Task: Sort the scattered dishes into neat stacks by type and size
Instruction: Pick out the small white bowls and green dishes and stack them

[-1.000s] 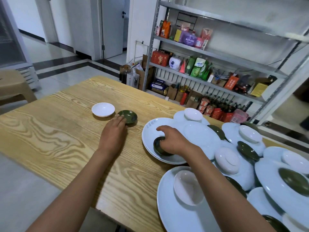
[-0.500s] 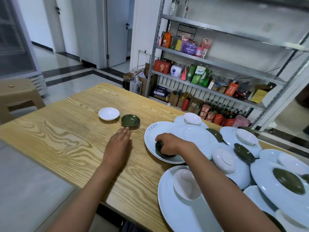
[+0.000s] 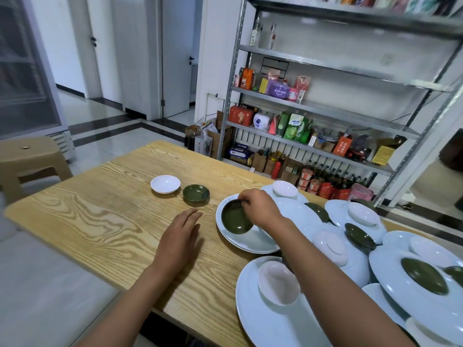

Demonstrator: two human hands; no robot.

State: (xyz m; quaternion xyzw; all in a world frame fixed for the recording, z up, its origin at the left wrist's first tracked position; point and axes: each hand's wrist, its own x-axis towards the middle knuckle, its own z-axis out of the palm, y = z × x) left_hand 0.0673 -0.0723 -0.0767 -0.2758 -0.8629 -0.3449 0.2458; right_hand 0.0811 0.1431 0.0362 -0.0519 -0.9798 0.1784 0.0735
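Note:
My right hand [image 3: 260, 209] pinches the rim of a small green saucer [image 3: 235, 220], tilted up above a large white plate [image 3: 253, 242]. Flat on the wooden table [image 3: 100, 221] lies my left hand [image 3: 179, 237], fingers straight, holding nothing. Farther left, a small white saucer [image 3: 165, 184] and another green saucer [image 3: 196, 193] sit side by side on the bare wood. To the right, several large white plates overlap, with white and green saucers scattered on them, some upside down.
A metal shelf rack [image 3: 325, 116] full of packets and bottles stands behind the table. A tan plastic stool [image 3: 27, 159] is at the left, beyond the table's corner. The table's near edge runs diagonally below my left arm.
My right hand has lifted the green saucer off the plate and tipped it up. My left hand has drawn back from the far green saucer toward me.

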